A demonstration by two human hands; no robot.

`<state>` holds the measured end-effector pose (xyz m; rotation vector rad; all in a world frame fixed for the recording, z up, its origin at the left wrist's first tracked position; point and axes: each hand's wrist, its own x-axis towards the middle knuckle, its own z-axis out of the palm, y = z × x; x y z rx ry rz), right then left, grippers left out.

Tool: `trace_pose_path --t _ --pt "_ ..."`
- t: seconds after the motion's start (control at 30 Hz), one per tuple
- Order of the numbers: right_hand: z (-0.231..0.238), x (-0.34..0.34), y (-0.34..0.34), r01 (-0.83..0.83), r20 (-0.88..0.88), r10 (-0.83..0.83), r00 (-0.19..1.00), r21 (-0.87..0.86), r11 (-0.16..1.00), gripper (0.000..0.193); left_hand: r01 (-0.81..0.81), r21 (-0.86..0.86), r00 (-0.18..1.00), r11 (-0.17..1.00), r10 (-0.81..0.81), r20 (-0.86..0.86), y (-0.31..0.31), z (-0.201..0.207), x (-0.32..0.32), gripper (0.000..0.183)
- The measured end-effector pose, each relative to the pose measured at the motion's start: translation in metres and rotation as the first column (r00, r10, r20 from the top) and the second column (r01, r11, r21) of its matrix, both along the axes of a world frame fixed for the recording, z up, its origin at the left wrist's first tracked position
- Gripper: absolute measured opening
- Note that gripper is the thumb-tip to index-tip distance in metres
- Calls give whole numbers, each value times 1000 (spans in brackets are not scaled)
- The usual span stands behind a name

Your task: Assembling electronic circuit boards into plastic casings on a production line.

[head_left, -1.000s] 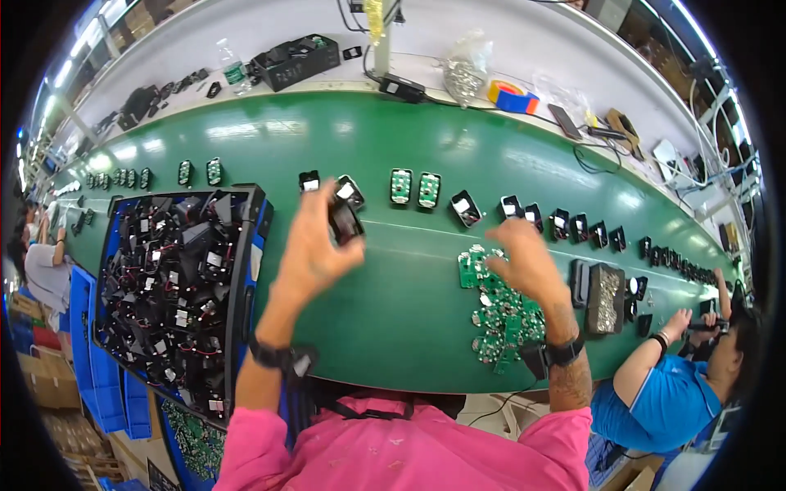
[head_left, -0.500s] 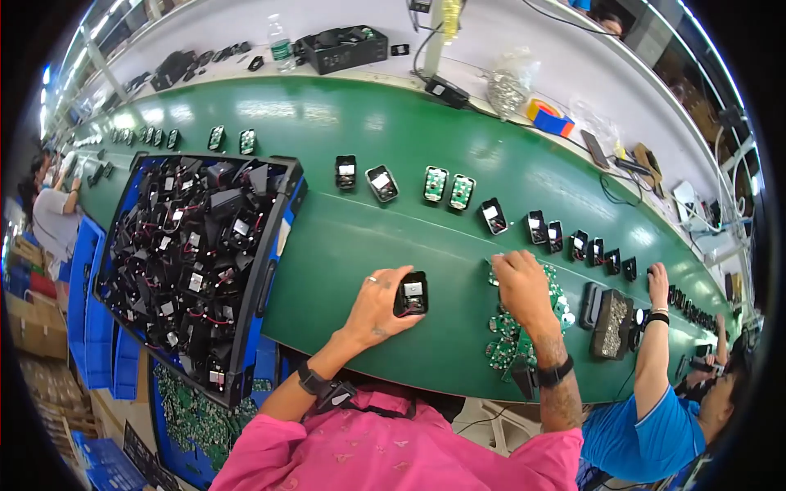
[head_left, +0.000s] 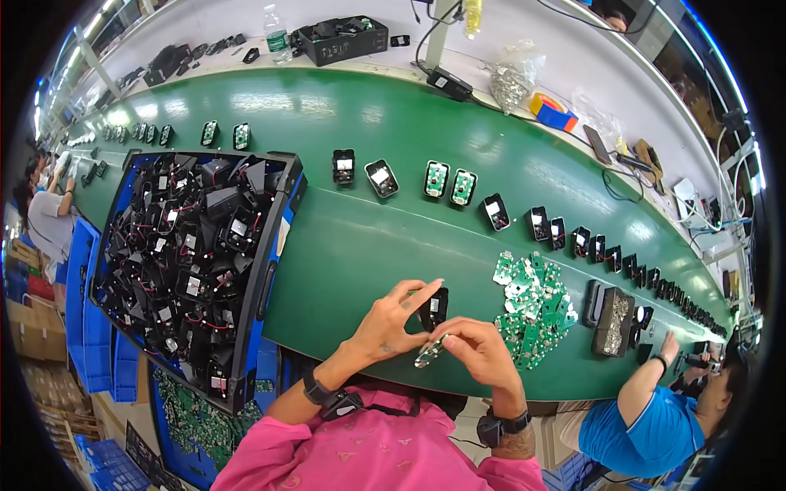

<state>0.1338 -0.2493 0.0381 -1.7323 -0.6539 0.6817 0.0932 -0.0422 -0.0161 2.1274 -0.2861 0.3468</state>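
Note:
My left hand (head_left: pixel 386 327) curls its finger and thumb about the edges of a small black plastic housing (head_left: pixel 438 306) on the green bench. Close by its near end, my right hand (head_left: pixel 481 353) pinches a small green circuit board (head_left: pixel 429 352), tilted above the bench edge. The board partly overlaps the left thumb's tip. To the right lies a loose pile of green circuit boards (head_left: pixel 534 307). A big black-rimmed crate (head_left: pixel 260 282) at the left is heaped with black housings that have red wires.
Housings, some with boards in them (head_left: pixel 435 182), line the green bench (head_left: pixel 344 237). A box of small metal parts (head_left: pixel 612 324) stands right of the pile. Beside it, a co-worker in blue (head_left: pixel 647 430) reaches over the bench. A bottle (head_left: pixel 277 37) stands on the back shelf.
My right hand has come from the board pile to the left, bringing a circuit board beside the housing. My left hand and the housing have shifted slightly right. The co-worker's hand has moved nearer the bench edge.

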Motion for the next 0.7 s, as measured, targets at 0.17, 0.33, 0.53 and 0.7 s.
trace_pose_path --t 0.17,0.33,0.53,0.7 --pt "-15 -7 8 550 -369 -428 825 354 756 15 74 -450 946 890 -205 -250 1 -2 -11 59" --pt "-23 -13 -2 660 -497 -445 745 447 604 13 -23 -453 945 891 -128 -301 1 0 -14 19" --pt "-1 -39 19 579 -317 -503 804 228 783 10 84 -220 995 972 -94 -38 -5 -22 -11 14" --pt "-5 -39 25 580 -343 -497 797 203 789 10 -37 -200 976 979 -7 -217 -12 3 -20 18"
